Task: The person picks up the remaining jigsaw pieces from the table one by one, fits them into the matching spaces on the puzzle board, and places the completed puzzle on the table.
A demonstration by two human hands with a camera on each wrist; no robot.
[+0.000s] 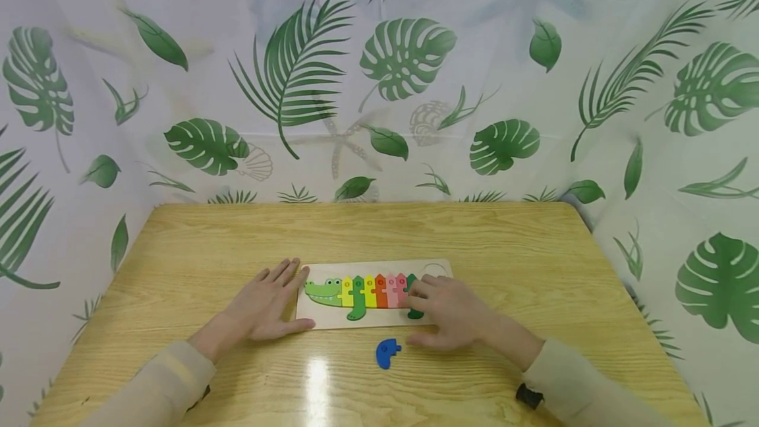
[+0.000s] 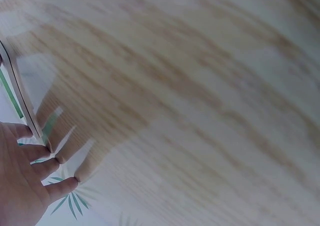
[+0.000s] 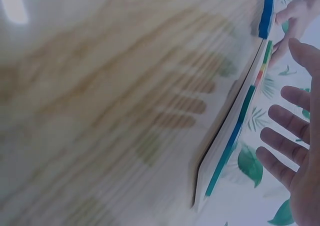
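Note:
A wooden crocodile puzzle board [image 1: 370,267] lies on the table with its light-green head piece [image 1: 324,293] at the left end. Numbered yellow, green, orange and pink pieces run in a row along the body. My left hand [image 1: 267,305] rests at the board's left edge, fingers extended and thumb by the near corner. Over the right end hovers my right hand [image 1: 453,315], fingers spread and holding nothing in the right wrist view. It partly hides a dark-green leg piece [image 1: 415,314] and the tail end. A curved blue puzzle piece [image 1: 384,353] lies loose in front of the board.
The wooden table [image 1: 237,229] reaches back to a leaf-printed cloth [image 1: 320,170], which also hangs at both sides. A round outline [image 1: 435,269] marks the board's far right corner. Dark bands show at both sleeve cuffs.

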